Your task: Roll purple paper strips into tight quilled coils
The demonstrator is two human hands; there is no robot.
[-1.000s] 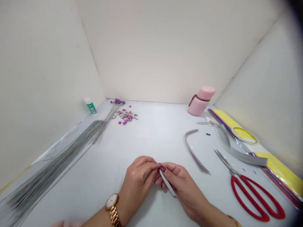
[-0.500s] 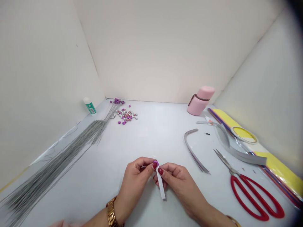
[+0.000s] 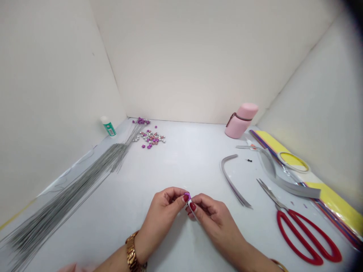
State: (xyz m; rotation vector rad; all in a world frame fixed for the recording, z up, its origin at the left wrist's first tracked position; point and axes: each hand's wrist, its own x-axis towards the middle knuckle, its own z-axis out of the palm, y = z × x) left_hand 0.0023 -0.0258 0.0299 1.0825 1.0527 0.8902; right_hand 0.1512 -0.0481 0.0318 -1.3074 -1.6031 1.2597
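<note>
My left hand (image 3: 167,209) is closed, its thumb and forefinger pinching the purple folded end of a narrow paper strip (image 3: 189,202). From the other side my right hand (image 3: 212,215) grips the strip's white part just below the fold, thumb on top. Most of the strip's tail is turned edge-on or covered by the right thumb. Small folded paper stars (image 3: 153,138) in purple, silver and pink lie in a pile at the back left. Behind them sit purple stars on wire ends (image 3: 141,121).
Left lies a bundle of grey wires (image 3: 76,189), near a glue stick (image 3: 108,127). Right are red-handled scissors (image 3: 307,238), grey paper strips (image 3: 231,181), a black pin (image 3: 249,161), a tape roll (image 3: 293,161) and yellow paper packs (image 3: 337,200). A pink flask (image 3: 241,121) stands behind.
The strip's white tail, which hung flat toward me, is now turned edge-on along the right thumb. My right fingers have shifted slightly; the left hand still pinches the fold.
</note>
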